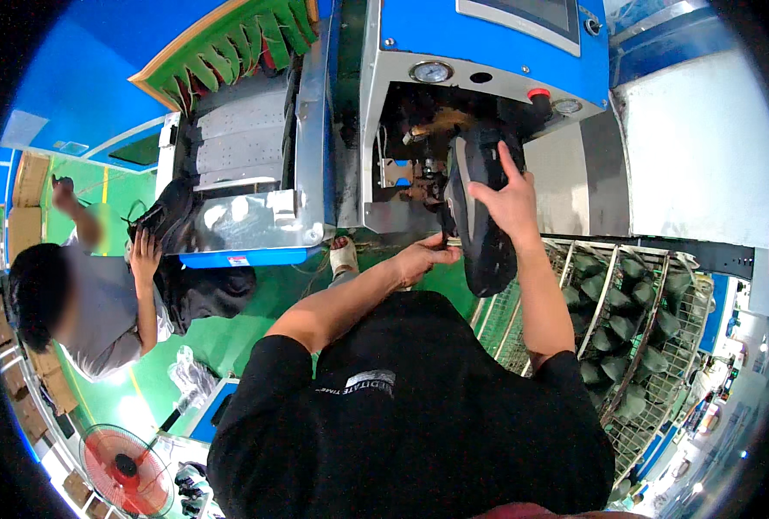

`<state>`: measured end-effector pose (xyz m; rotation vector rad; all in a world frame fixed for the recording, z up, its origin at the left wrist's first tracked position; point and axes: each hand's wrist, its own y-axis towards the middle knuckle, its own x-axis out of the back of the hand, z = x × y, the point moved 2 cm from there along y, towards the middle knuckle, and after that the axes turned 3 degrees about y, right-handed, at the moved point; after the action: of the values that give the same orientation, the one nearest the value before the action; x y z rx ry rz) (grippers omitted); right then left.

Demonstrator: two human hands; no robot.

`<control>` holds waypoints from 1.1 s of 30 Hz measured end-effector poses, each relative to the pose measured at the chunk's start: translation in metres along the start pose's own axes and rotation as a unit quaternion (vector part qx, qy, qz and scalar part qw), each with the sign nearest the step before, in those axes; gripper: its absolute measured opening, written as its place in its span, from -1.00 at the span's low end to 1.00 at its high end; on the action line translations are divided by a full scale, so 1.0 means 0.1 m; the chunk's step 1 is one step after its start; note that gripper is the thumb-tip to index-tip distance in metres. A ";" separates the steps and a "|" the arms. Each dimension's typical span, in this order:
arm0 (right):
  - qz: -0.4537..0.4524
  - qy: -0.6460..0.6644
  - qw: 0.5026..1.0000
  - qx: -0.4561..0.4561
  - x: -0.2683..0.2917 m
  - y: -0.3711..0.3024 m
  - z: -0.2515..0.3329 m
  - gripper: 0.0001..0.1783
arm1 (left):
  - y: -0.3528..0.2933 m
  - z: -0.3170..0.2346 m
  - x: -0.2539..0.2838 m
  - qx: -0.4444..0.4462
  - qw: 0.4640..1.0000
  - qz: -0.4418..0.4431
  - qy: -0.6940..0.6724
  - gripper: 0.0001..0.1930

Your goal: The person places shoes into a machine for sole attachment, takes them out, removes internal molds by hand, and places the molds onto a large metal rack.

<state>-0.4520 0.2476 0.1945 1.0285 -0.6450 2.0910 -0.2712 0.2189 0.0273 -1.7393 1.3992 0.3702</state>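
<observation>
A black shoe (488, 246) stands lengthwise in the front opening of a blue and white machine (495, 71), its near end sticking out toward me. My right hand (510, 201) grips the shoe from the right, thumb and forefinger spread along its upper face. Beside the shoe's lower left side is my left hand (421, 261), its fingers closed in a pinch. Whatever they hold, if anything, is too small and dark to make out. Metal clamp parts (421, 177) of the machine lie just left of the shoe, inside the opening.
At my right stands a wire rack (601, 342) with several dark green shoe lasts. To the left, a conveyor (242, 138) runs under green strip curtains. A co-worker (108, 303) there handles a black shoe (170, 216). A red fan (125, 467) stands at lower left.
</observation>
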 end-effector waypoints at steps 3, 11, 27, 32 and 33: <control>-0.006 -0.078 0.997 0.027 -0.18 -0.02 0.15 0.07 | 0.12 0.04 0.12 0.073 0.993 0.033 -0.086 -0.74; -0.003 -0.148 0.989 0.025 -0.35 0.02 0.19 0.08 | 0.27 0.18 0.48 0.096 0.990 -0.048 -0.094 -0.70; -0.075 -0.140 0.982 0.105 -0.38 0.10 0.18 -0.01 | -0.46 -0.12 0.88 0.024 0.985 -0.164 0.043 -0.52; -0.140 -0.126 0.972 0.140 -0.40 0.00 0.12 0.00 | -0.51 -0.09 0.77 0.052 0.977 -0.186 0.088 -0.57; -0.159 -0.114 0.969 0.153 -0.39 -0.02 0.12 0.00 | -0.52 -0.07 0.77 0.065 0.971 -0.195 0.125 -0.58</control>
<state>-0.4277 0.2263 0.1692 1.4562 -0.2424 1.8366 -0.2009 0.1638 0.0007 -1.9448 1.1808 -0.1563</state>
